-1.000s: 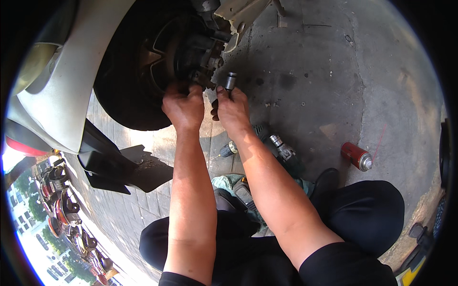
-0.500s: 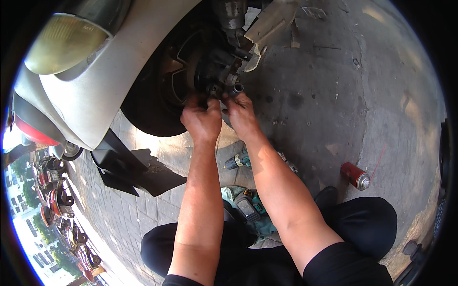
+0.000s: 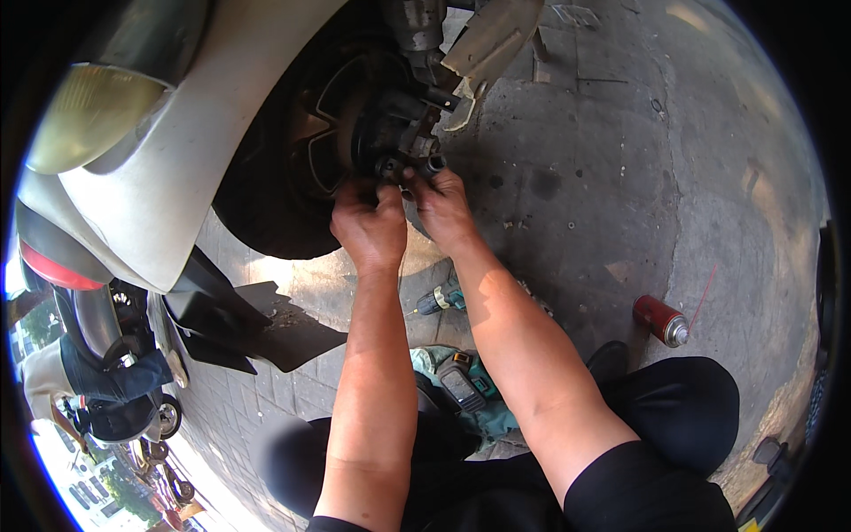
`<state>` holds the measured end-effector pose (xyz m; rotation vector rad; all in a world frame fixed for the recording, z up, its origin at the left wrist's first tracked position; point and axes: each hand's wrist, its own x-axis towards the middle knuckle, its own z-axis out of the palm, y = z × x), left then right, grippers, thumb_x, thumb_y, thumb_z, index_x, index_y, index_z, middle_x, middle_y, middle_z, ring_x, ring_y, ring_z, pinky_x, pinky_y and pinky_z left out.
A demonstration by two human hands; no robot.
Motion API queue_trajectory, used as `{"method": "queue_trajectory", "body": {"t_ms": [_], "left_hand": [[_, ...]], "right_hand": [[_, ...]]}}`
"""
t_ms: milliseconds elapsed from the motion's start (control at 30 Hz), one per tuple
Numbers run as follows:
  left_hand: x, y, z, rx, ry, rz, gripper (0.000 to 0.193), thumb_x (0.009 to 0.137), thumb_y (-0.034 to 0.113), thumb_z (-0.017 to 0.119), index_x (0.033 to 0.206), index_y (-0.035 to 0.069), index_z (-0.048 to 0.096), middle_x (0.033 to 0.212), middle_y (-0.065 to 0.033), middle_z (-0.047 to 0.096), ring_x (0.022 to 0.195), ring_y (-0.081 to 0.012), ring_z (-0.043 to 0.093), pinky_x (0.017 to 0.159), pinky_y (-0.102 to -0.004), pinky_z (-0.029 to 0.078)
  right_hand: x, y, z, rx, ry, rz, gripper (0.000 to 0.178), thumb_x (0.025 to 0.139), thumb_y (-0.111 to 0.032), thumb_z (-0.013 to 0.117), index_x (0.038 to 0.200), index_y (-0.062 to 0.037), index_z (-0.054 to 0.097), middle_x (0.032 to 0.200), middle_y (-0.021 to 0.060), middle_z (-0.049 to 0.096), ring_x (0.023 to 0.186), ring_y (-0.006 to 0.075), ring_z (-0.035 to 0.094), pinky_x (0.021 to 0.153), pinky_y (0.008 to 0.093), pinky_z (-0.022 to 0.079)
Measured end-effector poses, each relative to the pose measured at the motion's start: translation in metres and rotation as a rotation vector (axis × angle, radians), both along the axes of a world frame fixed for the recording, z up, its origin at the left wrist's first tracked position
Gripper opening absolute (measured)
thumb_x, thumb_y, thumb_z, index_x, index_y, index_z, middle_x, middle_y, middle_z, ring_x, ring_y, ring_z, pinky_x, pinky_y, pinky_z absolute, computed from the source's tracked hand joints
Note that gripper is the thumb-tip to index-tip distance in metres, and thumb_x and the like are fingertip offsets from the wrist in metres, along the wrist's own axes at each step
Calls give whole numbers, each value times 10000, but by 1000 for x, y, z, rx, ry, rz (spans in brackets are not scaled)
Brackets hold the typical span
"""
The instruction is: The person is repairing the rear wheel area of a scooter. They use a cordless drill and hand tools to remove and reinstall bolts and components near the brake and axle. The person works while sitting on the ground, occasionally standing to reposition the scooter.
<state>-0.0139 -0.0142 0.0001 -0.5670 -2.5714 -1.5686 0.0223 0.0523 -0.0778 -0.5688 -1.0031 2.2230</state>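
A scooter wheel [image 3: 306, 133] with a dark tyre and cast spokes stands in front of me, its hub [image 3: 381, 133] facing right. My left hand [image 3: 370, 229] is closed at the lower side of the hub, fingertips pinched near a round metal fitting [image 3: 387, 168]; whatever they grip is hidden. Just right of it, my right hand [image 3: 445, 211] has its fingers wrapped round a short hollow metal socket [image 3: 434, 165] whose open end points up. The two hands are almost touching. A bent grey panel [image 3: 496, 40] hangs above them.
The scooter's pale body [image 3: 168, 168] and lamp [image 3: 93, 120] fill the upper left, with a black plastic panel [image 3: 235, 319] below. Near my legs lie a green cordless drill [image 3: 439, 299] and another green tool [image 3: 463, 386]. A red spray can [image 3: 659, 319] lies on the pavement at right.
A person on a scooter has come into view at the far left. The scooter has shifted slightly leftward in the picture. Both my hands stay at the hub with little movement.
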Motion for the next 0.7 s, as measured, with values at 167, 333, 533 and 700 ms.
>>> {"method": "queue_trajectory", "body": {"t_ms": [167,333,533,700], "left_hand": [[-8,-3,-7,-16,-25,-35,154,757,95,629,843,-30,653,721,-137,682,640,-228,645,661,-328,516],[6,-12,-6,314,-356,-36,67,789,20,570,837,-17,600,696,-11,582,568,-81,498,524,-245,414],[6,-14,1,334,-365,-37,74,794,43,568,835,-12,593,715,-24,579,560,-88,504,510,-242,412],[6,-21,-6,414,-448,54,103,783,67,569,847,-7,599,716,-36,563,555,-109,504,501,-256,439]], "right_hand": [[3,3,5,85,-77,14,185,950,-129,618,1094,-20,658,950,17,685,854,84,554,776,281,468],[5,4,6,102,-73,14,179,949,-139,627,1074,-18,668,929,8,688,841,77,547,770,276,465],[3,2,4,81,-61,3,185,940,-157,653,1065,-22,671,912,-14,681,826,70,542,768,269,459],[4,6,4,38,-72,29,164,933,-161,666,1027,-27,676,871,-34,661,785,59,519,721,260,451]]}}
